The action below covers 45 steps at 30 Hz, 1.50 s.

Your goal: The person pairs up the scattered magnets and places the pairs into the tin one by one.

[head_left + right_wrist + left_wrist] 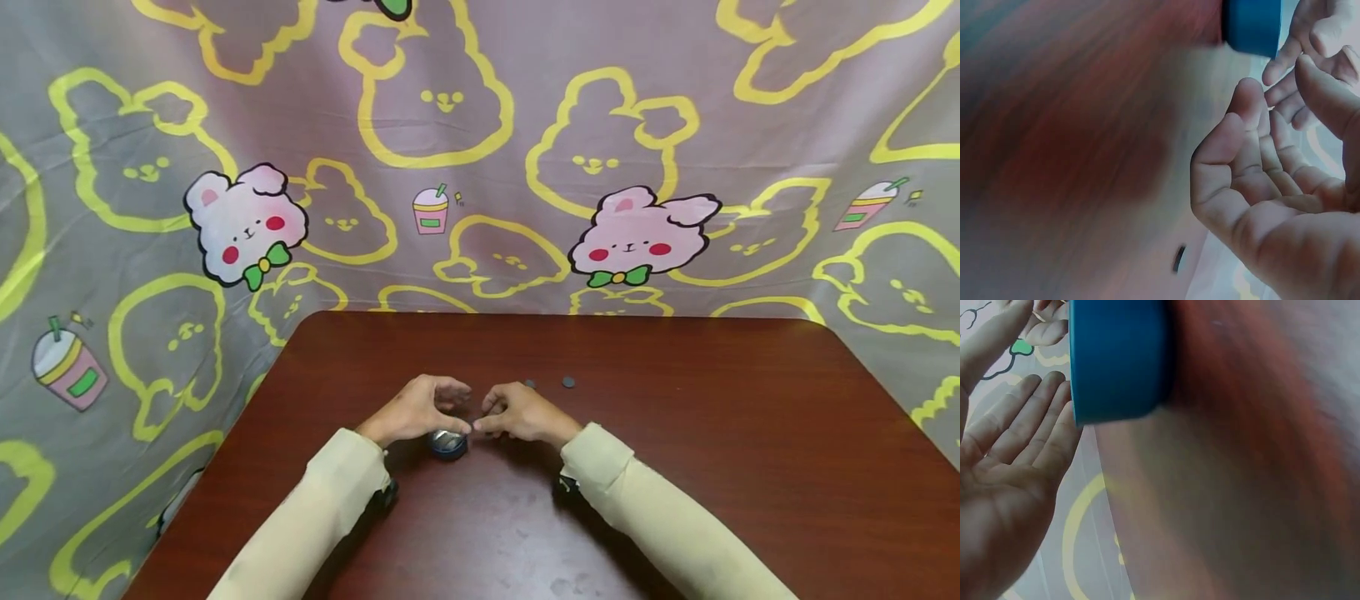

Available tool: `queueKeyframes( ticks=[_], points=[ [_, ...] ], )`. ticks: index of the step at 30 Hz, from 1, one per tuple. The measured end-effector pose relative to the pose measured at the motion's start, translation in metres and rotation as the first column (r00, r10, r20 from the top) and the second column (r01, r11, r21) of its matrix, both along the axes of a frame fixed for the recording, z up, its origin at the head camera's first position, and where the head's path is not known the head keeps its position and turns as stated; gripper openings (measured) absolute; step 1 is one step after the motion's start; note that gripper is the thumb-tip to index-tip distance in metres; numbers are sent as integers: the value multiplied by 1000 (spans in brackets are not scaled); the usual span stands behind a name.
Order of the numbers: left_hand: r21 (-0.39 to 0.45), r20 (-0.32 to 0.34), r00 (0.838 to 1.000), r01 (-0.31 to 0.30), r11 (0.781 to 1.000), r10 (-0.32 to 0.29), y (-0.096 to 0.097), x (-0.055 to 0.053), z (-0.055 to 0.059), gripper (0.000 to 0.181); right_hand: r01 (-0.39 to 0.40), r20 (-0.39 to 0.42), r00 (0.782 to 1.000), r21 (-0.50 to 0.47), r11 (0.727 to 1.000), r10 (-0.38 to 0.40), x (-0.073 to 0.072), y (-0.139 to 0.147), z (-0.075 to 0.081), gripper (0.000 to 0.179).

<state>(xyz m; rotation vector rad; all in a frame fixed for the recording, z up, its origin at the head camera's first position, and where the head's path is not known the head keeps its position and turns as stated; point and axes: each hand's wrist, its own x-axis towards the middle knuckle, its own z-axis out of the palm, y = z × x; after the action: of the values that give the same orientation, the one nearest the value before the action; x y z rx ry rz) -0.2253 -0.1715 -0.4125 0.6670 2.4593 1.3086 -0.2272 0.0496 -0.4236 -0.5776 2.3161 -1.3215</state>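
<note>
In the head view, a round blue container [447, 447] is being carried by the tabletop [712, 442], just below the thumb of the left hand [417, 410], while the right hand [527, 414] is being held close by. Beyond the right hand, small dark discs [568, 382] are being shown. Light finger work is probably being called for: the container is best steadied low on its wall, and a disc best taken by its edge. A glinting top is being displayed within the blue rim; its contents cannot be told.

In the left wrist view, the left hand is being held wide open, its fingers nearly straight and nothing gripped. The container's smooth, plain wall is being seen before the fingertips; whether it is being touched cannot be told.

In the right wrist view, the right hand is being held half open, two fingers bent, the thumb apart, nothing being visibly gripped. One disc is being viewed edge-on.
</note>
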Motion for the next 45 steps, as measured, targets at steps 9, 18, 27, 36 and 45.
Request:
queueKeyframes(
  ticks=[9,18,27,36,45],
  points=[
    [-26,-13,1000,-26,999,26,31,-16,1,53,39,8,999,22,999,-39,-8,35,-1,28],
    [-43,-29,999,-32,999,31,53,-29,-2,50,78,-17,997,13,997,-78,-15,65,0,26],
    [-52,-19,998,-53,997,52,71,-38,-5,49,160,-97,983,57,986,-154,-21,93,-3,20],
    [-66,-11,995,-97,993,97,89,-44,-10,48,275,-133,955,70,959,-264,-28,109,-10,27],
    [-84,-43,989,-144,986,141,102,-48,-19,40,310,-153,942,67,948,-297,-35,114,-16,25]
  ],
)
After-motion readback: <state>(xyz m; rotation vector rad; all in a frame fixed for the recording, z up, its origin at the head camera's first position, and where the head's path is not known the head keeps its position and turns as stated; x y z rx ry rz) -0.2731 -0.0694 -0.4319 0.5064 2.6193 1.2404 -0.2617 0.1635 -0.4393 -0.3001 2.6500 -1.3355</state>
